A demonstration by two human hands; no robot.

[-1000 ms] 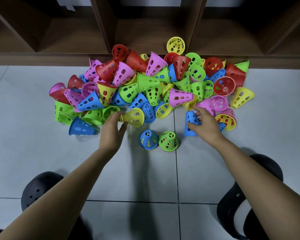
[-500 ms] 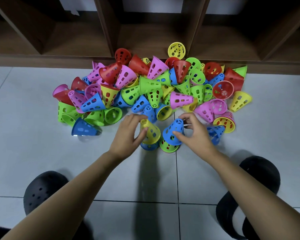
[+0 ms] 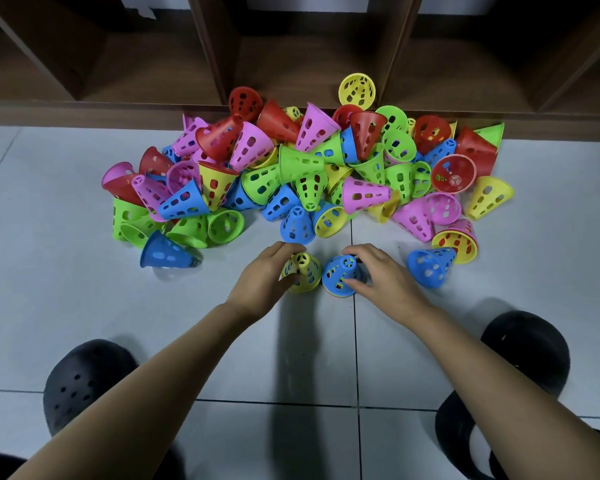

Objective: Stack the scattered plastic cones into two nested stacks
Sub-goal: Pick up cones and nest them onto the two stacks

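Plastic, bright and full of holes, all across the grey floor tiles (image 3: 66, 289)! Far left, a black clog (image 3: 87, 382) sits on the tile. Above it a lone blue cone (image 3: 165, 252) lies on its side, just clear of the heap.

And what a heap: the pile of cones (image 3: 291, 168) sprawls against the foot of the dark wooden shelf (image 3: 291, 46) in red, pink, green, yellow and blue. Every one is a short tapered cup with slotted holes in its wall and a small spoked cap at the narrow end. They're tumbled at all angles, some showing their open mouths.

Now the action, just in front of the pile. The left hand (image 3: 260, 278) is wrapped round a yellow cone (image 3: 303, 273), fingers over the far side and thumb on the near side. That cone stands upright on the floor, narrow end up.

Right beside it, nearly touching, a blue cone (image 3: 340, 275) stands the same way, with a sliver of green rim peeking out under its base. The right hand (image 3: 385, 277) clasps it, thumb low on the near wall and fingers curled over the back.

Further right, a tipped blue cone (image 3: 430, 266) lies on its side near the pile's edge. Far right, a second black clog (image 3: 527, 351).
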